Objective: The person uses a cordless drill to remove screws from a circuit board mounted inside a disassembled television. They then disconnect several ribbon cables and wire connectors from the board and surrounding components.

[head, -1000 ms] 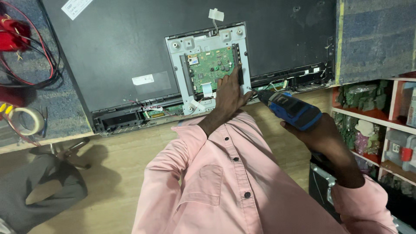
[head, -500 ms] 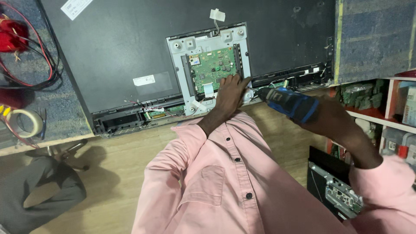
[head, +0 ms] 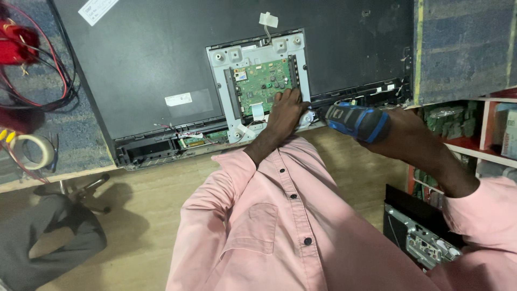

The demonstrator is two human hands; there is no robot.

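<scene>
A large black flat screen panel [head: 161, 59] lies face down on the bench. On its back a grey metal plate [head: 237, 56] carries a green circuit board [head: 262, 83]. My left hand [head: 288, 108] rests flat on the plate's lower right corner, touching the board's edge. My right hand [head: 401, 126] grips a blue and black electric screwdriver [head: 355, 121]. Its tip points left at that same corner beside my left fingers; the bit itself is hidden.
A roll of tape [head: 32, 151] and red and black cables [head: 32, 59] lie on the blue mat [head: 81, 140] at the left. Shelves with green parts [head: 458, 121] stand at the right. A metal chassis [head: 425, 242] sits low right. Pink shirt sleeves [head: 269, 215] fill the foreground.
My right hand has brought the screwdriver left and slightly up toward the plate's corner. My left hand stays on the plate.
</scene>
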